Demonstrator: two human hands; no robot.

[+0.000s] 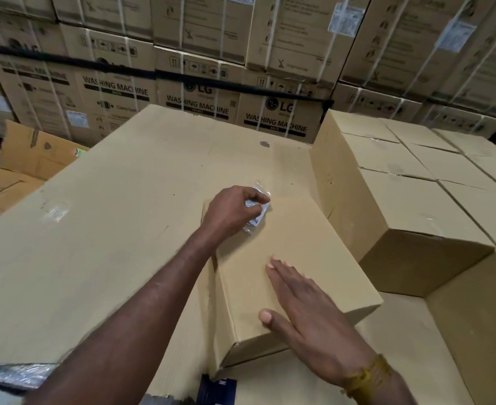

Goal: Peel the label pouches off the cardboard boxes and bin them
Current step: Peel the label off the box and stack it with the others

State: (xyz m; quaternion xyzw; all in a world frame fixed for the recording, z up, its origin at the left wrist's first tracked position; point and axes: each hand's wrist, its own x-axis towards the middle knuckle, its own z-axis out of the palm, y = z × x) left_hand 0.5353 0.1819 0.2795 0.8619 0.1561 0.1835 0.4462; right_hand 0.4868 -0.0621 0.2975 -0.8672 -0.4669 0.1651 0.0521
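Observation:
A plain cardboard box [305, 252] lies on a big flat cardboard surface [109, 229] in the middle of the view. My left hand [235, 210] grips a crumpled clear label pouch [257, 219] at the box's far left corner; part of the pouch is hidden in my fingers. My right hand [308, 305] presses flat on the near part of the box top, fingers straight.
A block of several stacked brown boxes [416, 182] stands to the right, touching the box. An open carton wall [460, 311] is at the near right. Strapped washing-machine cartons [200, 92] form a wall behind. Flattened cardboard [33, 162] lies on the floor at the left.

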